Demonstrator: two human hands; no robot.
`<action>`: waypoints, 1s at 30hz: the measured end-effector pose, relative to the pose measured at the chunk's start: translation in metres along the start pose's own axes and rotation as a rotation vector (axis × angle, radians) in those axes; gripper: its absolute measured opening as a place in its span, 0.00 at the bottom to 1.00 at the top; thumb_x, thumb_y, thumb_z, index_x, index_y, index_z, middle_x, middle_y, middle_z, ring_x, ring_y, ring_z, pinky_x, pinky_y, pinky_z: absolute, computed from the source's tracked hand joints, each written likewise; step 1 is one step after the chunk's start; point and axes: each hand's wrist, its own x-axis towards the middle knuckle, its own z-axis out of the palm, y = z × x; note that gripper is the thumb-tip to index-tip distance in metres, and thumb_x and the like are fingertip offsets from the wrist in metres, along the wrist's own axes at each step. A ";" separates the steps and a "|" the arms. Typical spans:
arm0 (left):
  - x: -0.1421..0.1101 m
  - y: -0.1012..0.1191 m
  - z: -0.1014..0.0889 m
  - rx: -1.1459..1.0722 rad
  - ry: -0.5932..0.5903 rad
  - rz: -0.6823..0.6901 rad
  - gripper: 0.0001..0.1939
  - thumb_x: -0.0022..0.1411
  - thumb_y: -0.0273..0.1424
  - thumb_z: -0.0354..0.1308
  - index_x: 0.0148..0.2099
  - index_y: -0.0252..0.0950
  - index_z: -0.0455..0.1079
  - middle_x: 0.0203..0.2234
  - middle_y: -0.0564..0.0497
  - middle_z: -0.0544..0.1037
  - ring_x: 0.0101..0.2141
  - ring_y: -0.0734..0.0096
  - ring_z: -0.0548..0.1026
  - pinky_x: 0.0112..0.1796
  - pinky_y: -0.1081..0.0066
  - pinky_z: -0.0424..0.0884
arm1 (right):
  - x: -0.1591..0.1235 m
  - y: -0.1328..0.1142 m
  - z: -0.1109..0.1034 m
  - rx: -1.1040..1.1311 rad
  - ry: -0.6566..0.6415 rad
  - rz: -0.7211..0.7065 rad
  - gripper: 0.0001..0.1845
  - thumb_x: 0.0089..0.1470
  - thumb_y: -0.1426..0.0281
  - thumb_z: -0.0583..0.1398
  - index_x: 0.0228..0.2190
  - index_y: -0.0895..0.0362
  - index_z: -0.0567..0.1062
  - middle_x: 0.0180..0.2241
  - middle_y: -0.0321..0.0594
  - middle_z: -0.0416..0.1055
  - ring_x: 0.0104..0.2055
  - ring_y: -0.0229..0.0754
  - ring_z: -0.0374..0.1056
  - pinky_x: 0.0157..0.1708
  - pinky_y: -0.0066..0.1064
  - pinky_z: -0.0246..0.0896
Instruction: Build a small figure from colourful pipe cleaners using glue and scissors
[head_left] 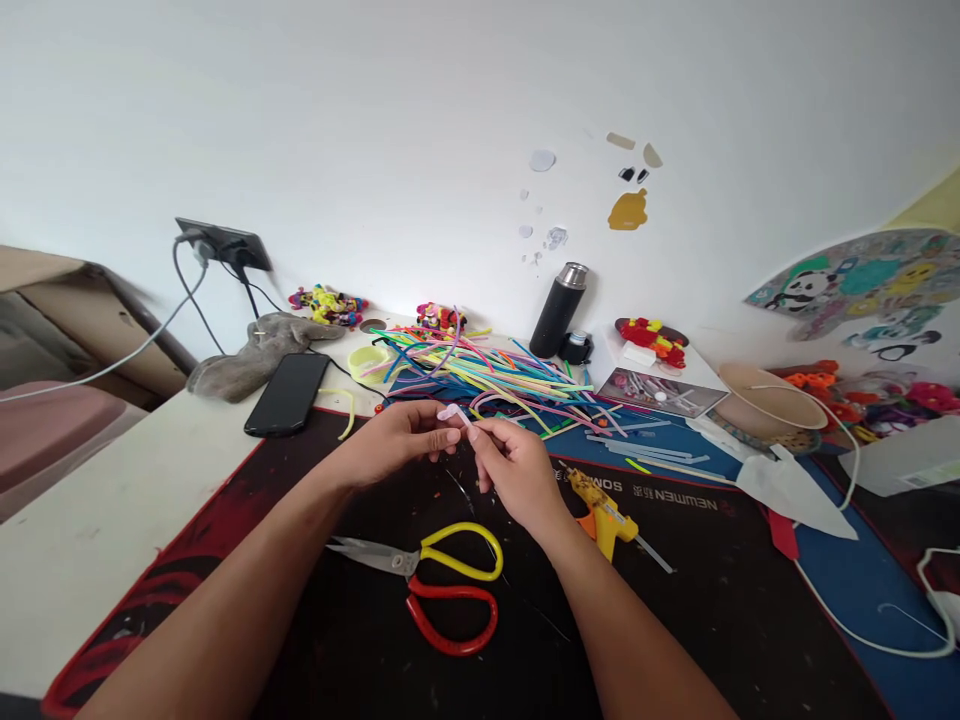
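Between my two hands is a short, pale lilac pipe cleaner point(455, 411), bent near its middle. The thumb and fingers of my left hand point(405, 440) pinch one end of it. My right hand point(517, 468) grips the other end, fingertips close to the left ones. Below them on the black mat lies a pair of scissors point(401, 563) with one yellow and one red handle, blades pointing left. A yellow glue gun point(606, 515) with a clear glue stick in its back rests just right of my right forearm, partly hidden by it.
A heap of colourful pipe cleaners point(487, 375) lies behind my hands. To the left are a black phone point(285, 395) and a grey plush toy point(259, 352). A black thermos point(559, 310) stands by the wall. Loose glue sticks point(649, 452) and a bowl point(769, 400) are at right.
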 end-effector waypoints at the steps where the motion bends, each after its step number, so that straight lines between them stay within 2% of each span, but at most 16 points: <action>1: 0.000 -0.001 0.000 0.005 0.021 0.008 0.26 0.58 0.54 0.73 0.42 0.35 0.80 0.31 0.49 0.79 0.30 0.67 0.72 0.33 0.68 0.68 | 0.000 0.000 0.000 0.001 0.004 -0.001 0.17 0.68 0.56 0.60 0.38 0.55 0.81 0.18 0.29 0.66 0.18 0.37 0.64 0.22 0.28 0.59; 5: 0.001 -0.004 -0.003 0.042 0.128 0.035 0.25 0.63 0.55 0.68 0.39 0.36 0.78 0.30 0.49 0.79 0.29 0.68 0.72 0.31 0.69 0.66 | -0.001 0.002 0.002 -0.009 0.002 0.008 0.17 0.68 0.57 0.60 0.39 0.56 0.82 0.18 0.30 0.66 0.18 0.37 0.65 0.22 0.28 0.59; 9: 0.000 -0.001 -0.001 0.073 0.198 0.048 0.27 0.61 0.58 0.68 0.35 0.37 0.76 0.26 0.52 0.76 0.27 0.69 0.71 0.30 0.69 0.66 | -0.003 0.004 0.006 -0.048 -0.003 0.000 0.16 0.68 0.58 0.60 0.39 0.56 0.83 0.18 0.30 0.66 0.18 0.37 0.64 0.22 0.29 0.59; 16: 0.001 -0.002 0.000 0.120 0.213 0.032 0.28 0.58 0.59 0.68 0.35 0.37 0.78 0.27 0.50 0.79 0.27 0.68 0.71 0.31 0.68 0.67 | -0.003 0.006 0.006 -0.067 -0.006 0.005 0.17 0.69 0.55 0.60 0.39 0.54 0.83 0.17 0.31 0.67 0.18 0.39 0.66 0.23 0.30 0.59; 21: 0.003 -0.004 0.001 0.096 0.219 0.037 0.25 0.59 0.56 0.69 0.32 0.37 0.76 0.24 0.52 0.77 0.26 0.69 0.70 0.31 0.68 0.66 | -0.003 0.006 0.007 -0.097 -0.010 0.004 0.16 0.70 0.57 0.60 0.39 0.53 0.83 0.19 0.31 0.68 0.18 0.39 0.66 0.22 0.31 0.59; 30: 0.004 -0.009 0.012 0.018 0.316 0.025 0.25 0.57 0.53 0.71 0.29 0.37 0.72 0.23 0.52 0.76 0.24 0.72 0.67 0.28 0.70 0.63 | -0.003 0.015 0.013 -0.125 -0.025 0.016 0.17 0.71 0.56 0.59 0.41 0.53 0.83 0.20 0.31 0.69 0.19 0.38 0.67 0.22 0.29 0.60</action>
